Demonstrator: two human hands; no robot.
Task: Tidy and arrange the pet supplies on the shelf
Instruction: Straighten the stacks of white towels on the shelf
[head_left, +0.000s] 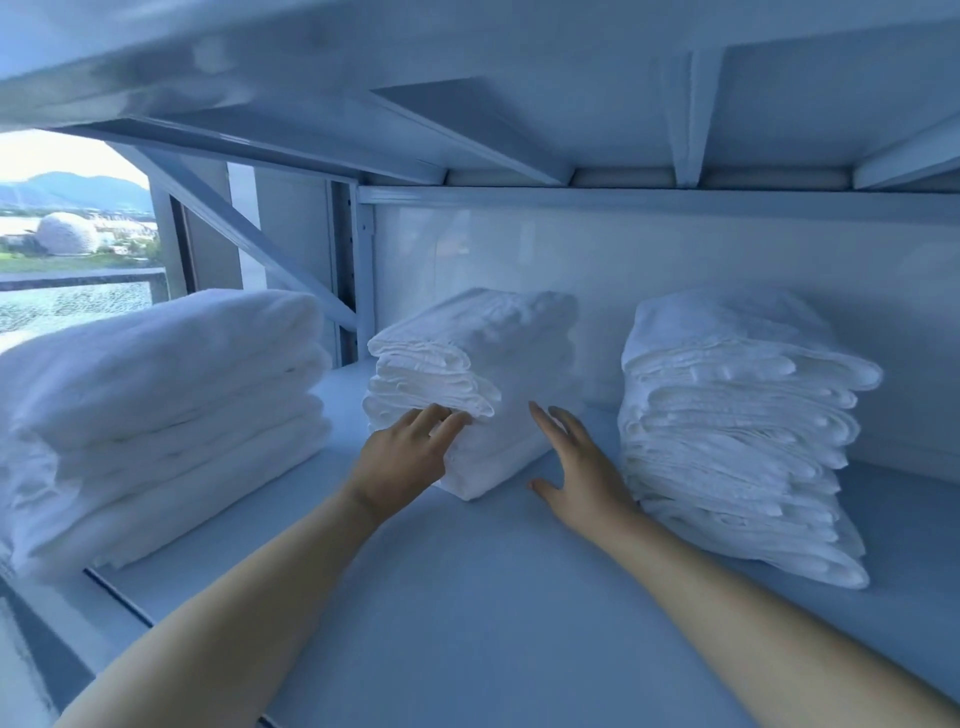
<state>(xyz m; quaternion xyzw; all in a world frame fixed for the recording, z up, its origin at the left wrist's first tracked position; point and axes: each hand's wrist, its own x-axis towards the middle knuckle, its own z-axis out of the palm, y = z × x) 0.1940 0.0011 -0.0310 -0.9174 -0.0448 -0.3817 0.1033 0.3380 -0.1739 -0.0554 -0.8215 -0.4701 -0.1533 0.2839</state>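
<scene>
White shelf: three towel stacks; left hand, right hand straight-fingered beside middle stack.

**White racking beside a bright window**

You face a white shelf, smooth and pale. Overhead is the underside of the next board, stiffened by angled ribs. The back panel is glossy white. At left stand a slotted upright and a diagonal brace. Beyond them a window shows daylight, hills and a white dome. The light has a cool bluish cast throughout.

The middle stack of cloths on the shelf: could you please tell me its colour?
The middle stack is plain white, best seen in the head view.
</scene>
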